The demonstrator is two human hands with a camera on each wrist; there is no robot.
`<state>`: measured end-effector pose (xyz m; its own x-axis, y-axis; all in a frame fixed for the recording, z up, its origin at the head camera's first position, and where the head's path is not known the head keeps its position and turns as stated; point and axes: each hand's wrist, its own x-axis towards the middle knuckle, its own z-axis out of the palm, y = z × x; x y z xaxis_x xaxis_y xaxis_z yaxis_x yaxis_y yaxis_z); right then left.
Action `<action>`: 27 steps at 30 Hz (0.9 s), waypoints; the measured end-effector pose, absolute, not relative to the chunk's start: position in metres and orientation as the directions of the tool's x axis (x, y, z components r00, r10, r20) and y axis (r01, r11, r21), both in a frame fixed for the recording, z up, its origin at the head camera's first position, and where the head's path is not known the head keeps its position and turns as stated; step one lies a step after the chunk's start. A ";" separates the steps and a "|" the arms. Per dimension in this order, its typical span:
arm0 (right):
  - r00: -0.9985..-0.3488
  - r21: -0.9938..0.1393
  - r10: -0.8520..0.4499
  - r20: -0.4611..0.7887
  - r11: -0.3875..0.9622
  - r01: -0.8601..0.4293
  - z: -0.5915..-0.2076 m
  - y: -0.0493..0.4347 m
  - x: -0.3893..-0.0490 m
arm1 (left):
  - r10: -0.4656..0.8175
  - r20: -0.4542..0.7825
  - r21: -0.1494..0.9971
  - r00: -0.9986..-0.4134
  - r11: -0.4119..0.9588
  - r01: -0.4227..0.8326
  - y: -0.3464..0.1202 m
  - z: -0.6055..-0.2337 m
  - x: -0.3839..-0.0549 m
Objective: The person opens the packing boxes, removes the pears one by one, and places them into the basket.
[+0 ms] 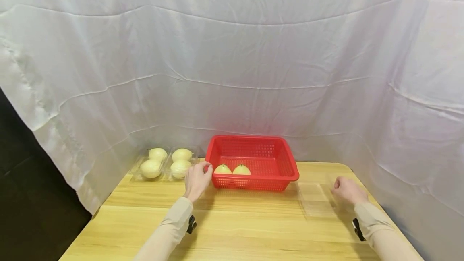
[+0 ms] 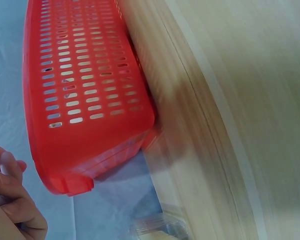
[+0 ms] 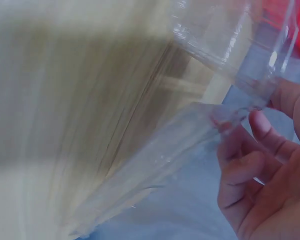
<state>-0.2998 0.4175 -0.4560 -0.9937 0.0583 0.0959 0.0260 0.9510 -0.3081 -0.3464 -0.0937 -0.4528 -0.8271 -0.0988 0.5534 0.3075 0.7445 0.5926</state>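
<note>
One pinch on show here, thumb and fingers of the right hand (image 1: pixel 349 190) on the edge of a clear plastic box (image 1: pixel 314 199) at four o'clock from the red basket (image 1: pixel 268 183), while the left hand (image 1: pixel 197 179), holding nothing, fingers loosely bent, hovers just beside the rim at half past eight! And look at that box, shiny and see-through, its two leaves spread apart, as two yellow fruits (image 1: pixel 241 170) sit in the basket toward eight o'clock!
</note>
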 end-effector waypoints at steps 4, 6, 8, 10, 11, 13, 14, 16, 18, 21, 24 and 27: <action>-0.984 -0.308 0.110 0.139 0.949 0.063 -0.457 0.419 -0.310 | -0.087 0.561 0.594 -0.823 0.735 0.327 -0.093 -0.454 -0.346; -0.983 -0.304 0.118 0.143 0.950 0.069 -0.457 0.419 -0.315 | -0.081 0.564 0.595 -0.822 0.730 0.336 -0.092 -0.454 -0.346; -0.982 -0.300 0.123 0.145 0.951 0.074 -0.457 0.416 -0.320 | -0.077 0.568 0.594 -0.819 0.728 0.343 -0.092 -0.455 -0.346; -0.982 -0.293 0.123 0.143 0.953 0.077 -0.458 0.413 -0.323 | -0.075 0.574 0.590 -0.815 0.728 0.349 -0.092 -0.454 -0.345; -0.981 -0.291 0.126 0.146 0.953 0.079 -0.459 0.411 -0.324 | -0.073 0.575 0.589 -0.815 0.728 0.351 -0.092 -0.454 -0.345; -0.979 -0.295 0.141 0.146 0.951 0.093 -0.460 0.407 -0.324 | -0.070 0.570 0.592 -0.818 0.725 0.351 -0.093 -0.455 -0.345; -0.978 -0.299 0.147 0.145 0.949 0.098 -0.460 0.404 -0.323 | -0.068 0.568 0.596 -0.820 0.721 0.353 -0.093 -0.455 -0.345; -0.979 -0.305 0.140 0.150 0.948 0.089 -0.460 0.400 -0.320 | -0.072 0.560 0.606 -0.825 0.715 0.349 -0.094 -0.455 -0.345; -0.983 -0.315 0.111 0.146 0.947 0.060 -0.457 0.396 -0.316 | -0.079 0.555 0.614 -0.828 0.711 0.343 -0.096 -0.455 -0.346; -0.992 -0.334 -0.006 0.122 0.941 -0.047 -0.451 0.392 -0.309 | -0.086 0.560 0.615 -0.824 0.709 0.344 -0.098 -0.454 -0.347; -0.988 -0.374 -0.133 0.078 0.915 -0.153 -0.447 0.390 -0.304 | -0.086 0.570 0.612 -0.817 0.708 0.352 -0.098 -0.453 -0.346; -0.980 -0.406 -0.197 0.044 0.892 -0.197 -0.445 0.389 -0.301 | -0.084 0.578 0.608 -0.812 0.707 0.360 -0.098 -0.454 -0.345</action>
